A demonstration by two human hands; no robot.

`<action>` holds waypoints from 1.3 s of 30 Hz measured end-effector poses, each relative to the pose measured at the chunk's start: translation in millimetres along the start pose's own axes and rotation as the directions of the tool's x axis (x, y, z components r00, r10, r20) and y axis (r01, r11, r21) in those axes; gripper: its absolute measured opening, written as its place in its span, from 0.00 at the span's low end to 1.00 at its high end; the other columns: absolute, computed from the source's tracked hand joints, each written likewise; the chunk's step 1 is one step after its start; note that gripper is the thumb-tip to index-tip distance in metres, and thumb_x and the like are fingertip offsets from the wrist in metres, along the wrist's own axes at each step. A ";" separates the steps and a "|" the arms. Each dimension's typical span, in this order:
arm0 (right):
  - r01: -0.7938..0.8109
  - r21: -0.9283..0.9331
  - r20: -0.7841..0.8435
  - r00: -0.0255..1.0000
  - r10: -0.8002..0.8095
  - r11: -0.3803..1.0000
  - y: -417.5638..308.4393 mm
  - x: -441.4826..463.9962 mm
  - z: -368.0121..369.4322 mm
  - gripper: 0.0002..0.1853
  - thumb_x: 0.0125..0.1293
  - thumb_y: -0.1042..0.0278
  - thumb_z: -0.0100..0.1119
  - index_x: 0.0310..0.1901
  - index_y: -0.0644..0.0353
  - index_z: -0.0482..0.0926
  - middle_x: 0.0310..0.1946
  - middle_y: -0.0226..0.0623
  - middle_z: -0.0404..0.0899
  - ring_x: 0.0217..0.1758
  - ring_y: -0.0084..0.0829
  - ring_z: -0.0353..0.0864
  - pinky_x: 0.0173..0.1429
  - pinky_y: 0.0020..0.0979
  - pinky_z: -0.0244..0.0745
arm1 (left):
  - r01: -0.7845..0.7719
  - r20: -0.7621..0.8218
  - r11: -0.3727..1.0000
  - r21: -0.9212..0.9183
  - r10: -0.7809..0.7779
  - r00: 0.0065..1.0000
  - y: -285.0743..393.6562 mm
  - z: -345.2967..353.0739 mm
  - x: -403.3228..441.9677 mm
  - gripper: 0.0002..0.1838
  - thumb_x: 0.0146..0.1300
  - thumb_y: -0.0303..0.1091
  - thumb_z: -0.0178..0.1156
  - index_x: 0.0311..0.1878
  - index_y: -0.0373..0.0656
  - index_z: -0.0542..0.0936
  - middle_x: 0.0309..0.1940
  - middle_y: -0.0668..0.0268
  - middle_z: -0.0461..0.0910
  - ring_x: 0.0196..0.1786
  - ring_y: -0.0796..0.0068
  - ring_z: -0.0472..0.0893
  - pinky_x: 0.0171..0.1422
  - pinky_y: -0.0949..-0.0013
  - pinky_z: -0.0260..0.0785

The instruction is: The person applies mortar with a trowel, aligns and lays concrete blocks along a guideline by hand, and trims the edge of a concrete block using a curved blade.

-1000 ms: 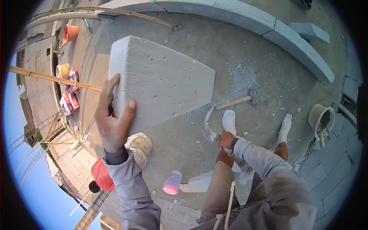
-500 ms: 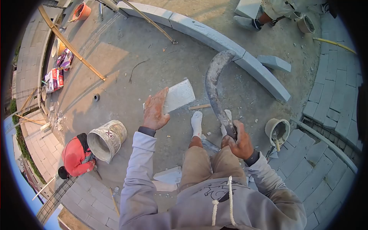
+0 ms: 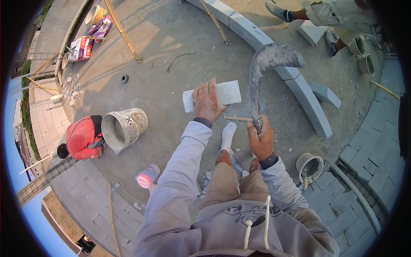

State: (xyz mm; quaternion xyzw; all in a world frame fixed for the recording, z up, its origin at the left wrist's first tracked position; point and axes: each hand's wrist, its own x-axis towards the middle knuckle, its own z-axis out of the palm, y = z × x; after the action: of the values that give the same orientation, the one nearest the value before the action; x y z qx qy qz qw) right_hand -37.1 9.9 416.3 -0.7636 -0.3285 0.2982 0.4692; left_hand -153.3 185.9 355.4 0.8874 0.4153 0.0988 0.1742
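My left hand (image 3: 208, 102) grips a pale, rectangular piece of lightweight concrete block (image 3: 229, 92), its fingers laid across the face and the thumb at the near edge. In my right hand (image 3: 261, 140) is the handle of a sickle (image 3: 256, 77). Its broad, mortar-stained blade rises away from me and hooks over to the right. Between the blade and the block there is a gap. Just below the block, a short wooden stick (image 3: 237, 118) lies on the floor near my white-socked foot (image 3: 228, 135).
A curved row of blocks (image 3: 252, 34) crosses the far right. Left stands a large bucket (image 3: 136, 124) beside a crouching person in red (image 3: 81, 137). A pink-lidded container (image 3: 147, 175) and a mortar bucket (image 3: 310, 167) flank me. Another person's legs (image 3: 329, 15) show at upper right.
My left hand has moved onto the block, which now lies more level. The sickle has swung more upright, its hook turning right. The view has shifted, bringing the pink-lidded container into sight.
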 end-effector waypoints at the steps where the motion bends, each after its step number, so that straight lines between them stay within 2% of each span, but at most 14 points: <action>1: -0.045 -0.001 0.021 0.999 0.045 0.999 4.3 6.5 6.3 0.12 0.65 0.67 0.57 0.44 0.64 0.70 0.24 0.47 0.77 0.27 0.49 0.80 0.31 0.42 0.70 | 0.010 0.032 1.000 0.019 -0.011 0.999 -1.4 -1.6 2.6 0.51 0.38 0.50 0.74 0.66 0.44 0.62 0.56 0.57 0.70 0.63 0.59 0.67 0.69 0.51 0.52; 3: -0.152 -0.010 0.049 0.987 0.152 0.988 12.0 15.9 16.3 0.12 0.64 0.67 0.58 0.42 0.65 0.70 0.23 0.48 0.76 0.26 0.50 0.79 0.31 0.42 0.70 | 0.016 0.111 0.999 0.052 -0.022 0.994 1.8 -6.2 7.2 0.50 0.38 0.51 0.73 0.66 0.44 0.63 0.56 0.58 0.70 0.63 0.59 0.67 0.68 0.52 0.53; 7: -0.056 -0.100 -0.075 0.996 0.048 0.993 4.5 19.4 26.1 0.11 0.63 0.67 0.59 0.37 0.64 0.70 0.22 0.50 0.76 0.26 0.53 0.78 0.30 0.43 0.69 | -0.022 0.063 0.998 0.058 0.018 0.998 -3.2 -3.1 8.8 0.48 0.39 0.53 0.72 0.64 0.44 0.64 0.58 0.59 0.70 0.62 0.60 0.68 0.68 0.51 0.53; 10: -0.092 -0.074 -0.096 0.992 0.085 0.993 -8.4 20.8 31.7 0.10 0.63 0.67 0.59 0.37 0.64 0.70 0.22 0.51 0.76 0.27 0.55 0.78 0.31 0.45 0.69 | -0.031 0.037 0.996 0.080 0.029 0.999 -2.0 -5.7 6.4 0.48 0.40 0.54 0.72 0.64 0.43 0.64 0.58 0.59 0.70 0.61 0.59 0.69 0.68 0.51 0.54; 15: -0.120 -0.206 -0.048 0.993 0.112 0.971 13.6 25.4 44.7 0.11 0.63 0.67 0.58 0.37 0.64 0.69 0.23 0.53 0.76 0.28 0.56 0.78 0.31 0.45 0.70 | -0.016 0.034 1.000 0.010 0.015 0.999 -4.3 -4.0 8.9 0.48 0.37 0.48 0.74 0.63 0.43 0.65 0.57 0.60 0.70 0.62 0.63 0.68 0.70 0.51 0.52; 16: -0.127 -0.243 -0.034 0.992 0.123 0.962 15.6 27.0 44.7 0.11 0.63 0.67 0.58 0.37 0.64 0.69 0.23 0.53 0.76 0.28 0.56 0.78 0.31 0.45 0.70 | -0.024 0.041 0.999 0.030 0.022 0.999 -4.8 -5.2 11.1 0.47 0.39 0.50 0.73 0.63 0.42 0.65 0.56 0.60 0.70 0.61 0.62 0.69 0.69 0.51 0.52; 18: -0.094 -0.231 -0.078 0.994 0.078 0.968 -1.0 24.0 39.8 0.10 0.63 0.67 0.58 0.37 0.64 0.69 0.23 0.53 0.76 0.28 0.57 0.78 0.31 0.46 0.70 | -0.040 0.069 0.997 0.068 0.035 0.997 -4.8 -8.1 9.0 0.46 0.42 0.54 0.71 0.62 0.41 0.65 0.56 0.58 0.70 0.60 0.59 0.69 0.68 0.52 0.54; 22: -0.067 -0.108 -0.121 0.991 0.053 0.992 -45.3 27.9 21.5 0.10 0.62 0.68 0.58 0.37 0.64 0.69 0.23 0.53 0.77 0.29 0.59 0.78 0.31 0.46 0.70 | -0.053 0.034 0.998 0.042 0.052 0.998 -6.9 -3.7 8.5 0.45 0.41 0.53 0.71 0.61 0.41 0.66 0.55 0.58 0.70 0.59 0.59 0.69 0.68 0.53 0.53; 25: -0.053 -0.067 -0.122 0.992 0.044 0.996 -40.0 32.0 26.6 0.10 0.62 0.67 0.58 0.37 0.63 0.70 0.23 0.51 0.77 0.27 0.57 0.78 0.31 0.45 0.70 | -0.054 0.021 0.998 0.034 0.054 0.998 -7.8 -2.7 9.3 0.45 0.41 0.53 0.72 0.62 0.41 0.66 0.55 0.58 0.70 0.60 0.59 0.69 0.68 0.53 0.52; 28: -0.142 -0.356 -0.053 0.990 0.132 0.924 23.6 34.7 49.1 0.11 0.62 0.66 0.59 0.37 0.63 0.71 0.23 0.50 0.77 0.27 0.54 0.79 0.32 0.43 0.71 | -0.041 0.052 0.998 0.038 0.039 0.998 -5.0 -5.3 6.9 0.46 0.40 0.52 0.72 0.62 0.41 0.66 0.55 0.58 0.70 0.60 0.59 0.69 0.68 0.52 0.52; 31: -0.080 -0.290 -0.090 0.994 0.057 0.954 34.0 27.6 48.6 0.11 0.62 0.64 0.59 0.36 0.63 0.72 0.22 0.48 0.77 0.26 0.49 0.79 0.32 0.41 0.71 | -0.038 0.066 0.998 0.044 0.035 0.997 -7.6 -4.5 6.2 0.46 0.40 0.52 0.73 0.62 0.41 0.66 0.55 0.57 0.70 0.61 0.59 0.69 0.68 0.52 0.52; 34: -0.294 0.038 -0.055 0.954 0.296 0.955 6.0 26.2 37.4 0.11 0.62 0.64 0.60 0.34 0.64 0.73 0.22 0.47 0.77 0.26 0.46 0.79 0.32 0.41 0.71 | -0.039 0.054 0.998 0.050 0.037 0.998 -4.8 -5.6 8.6 0.47 0.39 0.52 0.73 0.62 0.41 0.66 0.55 0.57 0.70 0.61 0.58 0.69 0.68 0.52 0.52; 37: -0.228 0.173 -0.106 0.963 0.248 0.958 -30.5 35.2 21.3 0.11 0.62 0.64 0.60 0.34 0.64 0.73 0.22 0.46 0.77 0.24 0.43 0.78 0.32 0.40 0.71 | -0.043 0.042 0.998 0.048 0.041 0.998 -6.4 -4.3 8.7 0.47 0.39 0.53 0.73 0.62 0.41 0.66 0.55 0.57 0.70 0.61 0.58 0.69 0.68 0.52 0.53; 39: -0.232 0.125 -0.096 0.965 0.245 0.965 -20.9 39.2 24.0 0.11 0.62 0.65 0.59 0.33 0.65 0.73 0.22 0.46 0.77 0.24 0.44 0.79 0.32 0.39 0.71 | -0.052 0.031 0.998 0.040 0.050 0.998 -5.4 -4.4 8.2 0.47 0.39 0.53 0.73 0.62 0.41 0.66 0.55 0.56 0.71 0.61 0.58 0.69 0.67 0.52 0.53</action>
State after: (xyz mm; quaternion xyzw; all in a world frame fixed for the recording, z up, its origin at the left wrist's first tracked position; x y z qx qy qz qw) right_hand -36.3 60.2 420.4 -0.7853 -0.1904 0.3280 0.4894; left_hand -153.4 196.4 357.6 0.9024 0.3918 0.0816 0.1595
